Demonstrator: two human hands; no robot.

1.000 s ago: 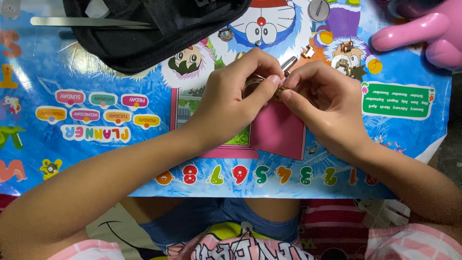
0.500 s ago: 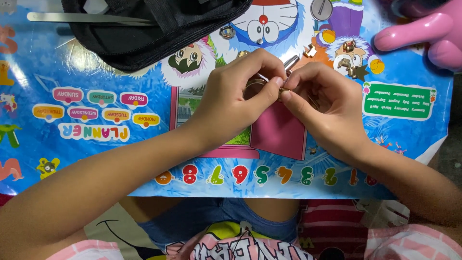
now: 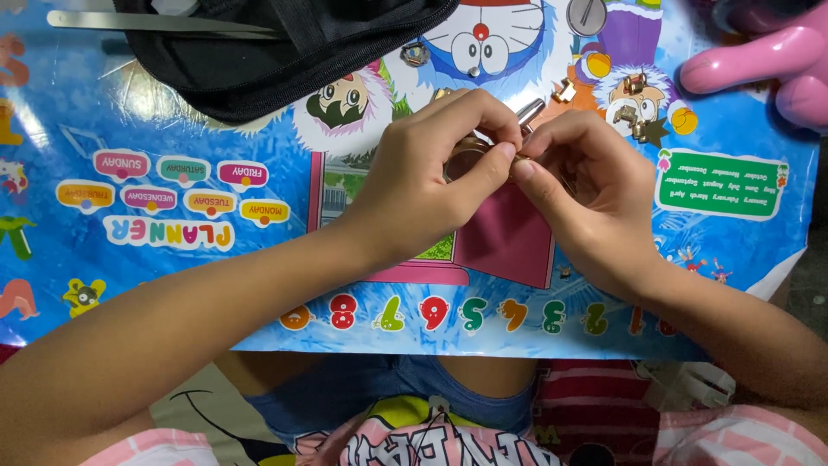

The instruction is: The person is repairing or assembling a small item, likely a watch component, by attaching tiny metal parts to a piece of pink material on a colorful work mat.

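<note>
Both hands met over the bench [image 3: 129, 285]: left hand [image 3: 431, 173] and right hand [image 3: 586, 190] each kept a pinching grip on a small round metal piece [image 3: 470, 155]; loose brass parts [image 3: 634, 108] lay unassembled nearby, suggesting work remained

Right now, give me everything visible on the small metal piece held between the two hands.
The small metal piece looks like a round, ring-like part in dull gold-brown metal, mostly hidden by fingers. The left hand curls over it from the left, thumb and forefinger pinching its rim; the right hand meets it from the right, fingertips touching at its edge. A shiny silver cylindrical tip sticks out behind the fingers; whether it is joined to the piece cannot be told. It sits just above the colourful printed mat, over the mat's pink panel.
</note>
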